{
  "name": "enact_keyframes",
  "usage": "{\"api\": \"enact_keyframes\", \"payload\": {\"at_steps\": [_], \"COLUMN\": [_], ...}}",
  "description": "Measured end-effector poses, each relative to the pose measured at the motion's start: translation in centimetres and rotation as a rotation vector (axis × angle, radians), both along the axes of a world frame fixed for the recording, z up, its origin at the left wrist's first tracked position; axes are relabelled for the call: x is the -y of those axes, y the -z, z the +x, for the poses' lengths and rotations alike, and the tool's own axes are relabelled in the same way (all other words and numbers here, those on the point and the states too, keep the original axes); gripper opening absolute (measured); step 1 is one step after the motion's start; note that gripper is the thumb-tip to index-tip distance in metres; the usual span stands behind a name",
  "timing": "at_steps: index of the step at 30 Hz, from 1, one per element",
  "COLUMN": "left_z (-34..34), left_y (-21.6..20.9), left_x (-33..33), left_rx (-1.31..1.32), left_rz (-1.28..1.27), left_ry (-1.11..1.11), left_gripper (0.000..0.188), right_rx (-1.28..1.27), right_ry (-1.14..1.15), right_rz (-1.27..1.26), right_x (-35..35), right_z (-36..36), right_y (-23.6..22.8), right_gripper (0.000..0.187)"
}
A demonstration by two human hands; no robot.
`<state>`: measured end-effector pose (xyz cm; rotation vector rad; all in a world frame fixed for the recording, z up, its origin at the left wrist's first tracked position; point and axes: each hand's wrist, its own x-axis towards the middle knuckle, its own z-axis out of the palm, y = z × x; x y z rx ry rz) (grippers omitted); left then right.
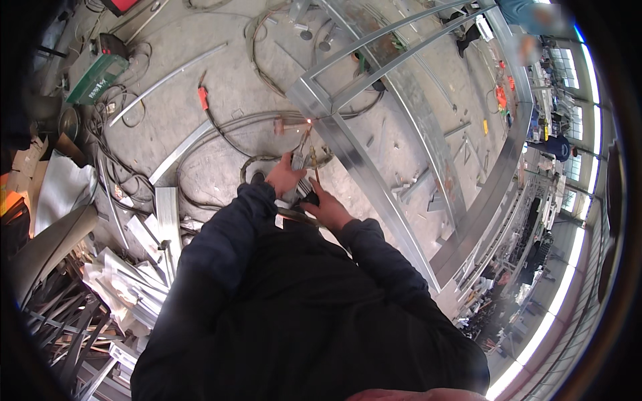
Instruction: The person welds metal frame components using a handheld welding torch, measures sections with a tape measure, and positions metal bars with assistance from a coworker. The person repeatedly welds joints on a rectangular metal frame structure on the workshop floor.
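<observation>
Near the middle, both my hands are closed around a silver and black hand tool (pixel 307 191), whose kind I cannot make out. My left hand (pixel 285 176) grips its silver upper part. Lower and to the right, my right hand (pixel 327 206) is wrapped by the black part. A thin brass-coloured rod (pixel 315 160) runs up from between the hands. Beyond it a small bright orange spark glows beside the corner of a large grey metal frame (pixel 362 175), which stands on the floor to the right.
Looped cables (pixel 221 120) lie over the concrete floor, with a red-handled clamp (pixel 203 98) among them. A green machine (pixel 97 75) stands far left. Metal offcuts (pixel 127 281) are heaped at left. A person (pixel 525 17) is at the far right beyond the frame.
</observation>
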<state>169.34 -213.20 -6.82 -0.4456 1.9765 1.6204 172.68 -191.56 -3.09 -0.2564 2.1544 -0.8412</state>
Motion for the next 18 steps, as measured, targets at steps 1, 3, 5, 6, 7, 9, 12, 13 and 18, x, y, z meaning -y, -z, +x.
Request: {"api": "enact_keyframes", "payload": {"at_steps": [1,3,5,6,7,9,12,13,18], "left_z": [1.1,2.7,4.2,4.2,5.5,6.8,6.9,6.8,5.4], "left_y": [2.2,2.1,-0.3,-4.1,-4.0,-8.1,-11.1,-11.9,-15.9], "left_x": [0.2,0.8,2.6,3.5,4.4,6.1,8.1,9.0,9.3], "left_rx": [-0.022,-0.046,-0.031,0.098,0.100,0.115,0.033,0.021,-0.166], "left_rz": [0.065,0.124,0.156,0.297,0.510,0.791,0.925,0.964,0.753], "left_ry": [-0.018,-0.053,-0.045,-0.096,-0.217,-0.370,-0.408,-0.370,-0.184], "left_gripper": [0.077,0.087,0.097,0.104,0.099,0.084,0.072,0.070,0.075], "right_rx": [-0.020,0.036,0.105,0.049,0.049,0.027,-0.122,-0.191,-0.243], "right_ry": [-0.024,-0.064,-0.096,-0.090,-0.111,-0.153,-0.198,-0.207,-0.001], "right_rz": [-0.031,-0.027,-0.016,-0.104,-0.110,-0.148,-0.302,-0.323,-0.666], "right_x": [-0.1,-0.3,0.0,0.1,0.4,1.5,4.2,5.9,12.2], "right_z": [0.3,0.5,0.2,0.2,-0.3,-2.3,-5.4,-6.8,-12.2], "right_y": [-0.6,-2.1,-4.2,-4.7,-6.1,-8.5,-9.7,-10.6,-19.3], "right_gripper": [0.087,0.081,0.078,0.069,0.065,0.058,0.061,0.061,0.040]}}
